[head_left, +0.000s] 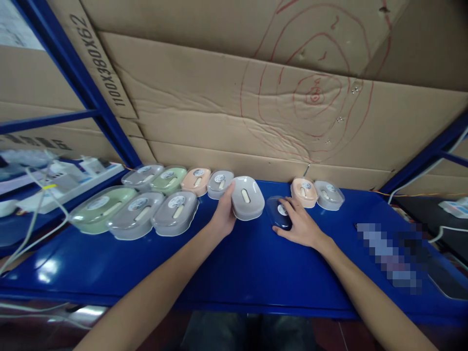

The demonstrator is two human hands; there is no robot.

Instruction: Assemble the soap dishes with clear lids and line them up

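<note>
My left hand (pixel 225 209) grips the left side of a light grey soap-box-like container (pixel 248 197), held up a little and tilted toward me. A white oblong piece (pixel 245 196) shows in its middle, and no clear cover shows over it. My right hand (pixel 300 222) is closed around the right side of a transparent lid (pixel 277 207), through which the blue tabletop shows. The lid bears a round label (pixel 282 209), partly behind the fingers. Just beyond it sit a peach container (pixel 304 192) and a grey container (pixel 330 196), both with clear labelled lids.
Several lidded containers in green (pixel 102 209), grey (pixel 175 213) and peach (pixel 196 182) stand in two rows on the left of the blue table (pixel 241 273). Cardboard (pixel 190 97) closes off the back. Cables and a power strip (pixel 68 187) lie far left; a blurred-out object (pixel 391 258) lies right.
</note>
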